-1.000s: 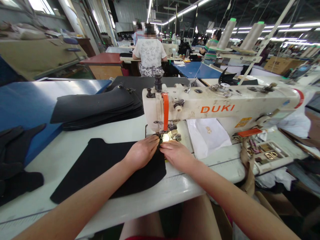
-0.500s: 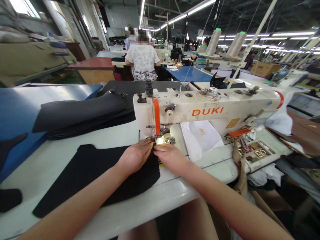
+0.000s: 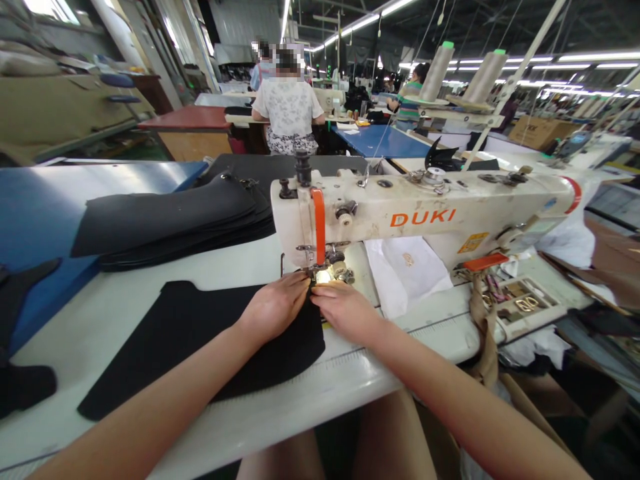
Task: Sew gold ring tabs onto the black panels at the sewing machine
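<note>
A black flat panel [image 3: 200,333], fabric or leather-like, lies on the white sewing machine bed with its right edge at the needle area. My left hand [image 3: 277,307] lies over the panel, fingers stretched forward and fingertips close to the presser foot [image 3: 314,272]. Just right of it, my right hand [image 3: 345,310] has its fingers closed together at the panel's right edge; the exact grip is partly hidden. Above both hands stands the head of the white sewing machine [image 3: 370,217], marked DUKI, with a small lamp lighting the needle spot.
Stacked dark panels [image 3: 175,217] lie behind on the left, beside a blue table [image 3: 40,193]. Under the machine arm sits a white cloth [image 3: 407,273]. A parts tray [image 3: 530,307] with metal rings is at the right. Thread cones [image 3: 437,73] stand behind; a person [image 3: 287,110] sits farther off.
The whole view has shifted slightly, so things appear a little farther right and higher. Both hands stay by the presser foot on the black panel, with no clear change in grip.
</note>
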Demonstrator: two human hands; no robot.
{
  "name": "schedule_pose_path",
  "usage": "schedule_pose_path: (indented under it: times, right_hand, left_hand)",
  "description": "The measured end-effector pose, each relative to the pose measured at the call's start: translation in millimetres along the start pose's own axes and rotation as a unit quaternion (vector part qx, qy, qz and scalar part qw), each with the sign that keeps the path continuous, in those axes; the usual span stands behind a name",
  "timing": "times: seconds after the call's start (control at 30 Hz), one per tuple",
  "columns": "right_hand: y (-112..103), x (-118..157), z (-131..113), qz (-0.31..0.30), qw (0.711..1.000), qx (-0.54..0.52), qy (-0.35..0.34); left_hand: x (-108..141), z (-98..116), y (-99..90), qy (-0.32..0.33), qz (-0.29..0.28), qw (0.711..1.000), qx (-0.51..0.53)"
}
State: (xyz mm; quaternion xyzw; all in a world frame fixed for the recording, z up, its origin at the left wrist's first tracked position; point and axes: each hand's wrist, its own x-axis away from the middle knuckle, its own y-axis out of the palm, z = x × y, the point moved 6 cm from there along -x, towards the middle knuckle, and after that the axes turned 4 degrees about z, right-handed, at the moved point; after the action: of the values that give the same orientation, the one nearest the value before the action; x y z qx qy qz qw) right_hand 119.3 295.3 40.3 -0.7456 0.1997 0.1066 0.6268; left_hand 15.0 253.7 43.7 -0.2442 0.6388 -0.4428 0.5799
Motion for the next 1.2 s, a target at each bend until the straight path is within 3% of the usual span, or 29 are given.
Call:
schedule_pose_path:
  times: [0.33, 0.47, 0.63, 0.77, 0.87, 0.93, 1.07, 1.2]
  right_hand:
    - [-3.8, -2.0, 0.3, -0.004, 1.0, -0.008, 0.011]
    - [-2.6, 8.7, -25.2, -0.01, 1.0, -0.005, -0.024]
    - [-7.8, 28.6, -61.3, 0.043, 0.998, -0.033, -0.044]
    - [-11.2, 30.6, -66.3, 0.041, 0.997, -0.046, -0.045]
    - [-11.1, 30.2, -63.9, 0.028, 0.997, -0.056, -0.043]
    - [-10.2, 31.6, -62.1, 0.027, 0.997, -0.062, -0.036]
    - [-7.4, 35.6, -60.3, 0.043, 0.996, -0.081, -0.023]
    - [-4.7, 35.7, -58.5, 0.043, 0.994, -0.105, -0.002]
  left_hand:
    - [-5.0, 0.2, -1.0, -0.016, -0.001, 1.0, 0.012]
    - [18.4, 16.0, -17.1, -0.015, 0.017, 1.0, 0.01]
    - [56.6, 41.6, -35.9, -0.017, 0.019, 1.0, -0.001]
    - [59.1, 42.8, -41.3, -0.06, 0.012, 0.998, 0.005]
    - [62.6, 45.3, -60.5, -0.115, 0.015, 0.993, 0.019]
    - [78.9, 52.4, -78.1, -0.139, -0.009, 0.99, 0.019]
    - [147.0, 62.6, -98.6, -0.135, -0.142, 0.981, -0.015]
    - [205.0, 36.8, -112.5, -0.166, -0.153, 0.972, -0.061]
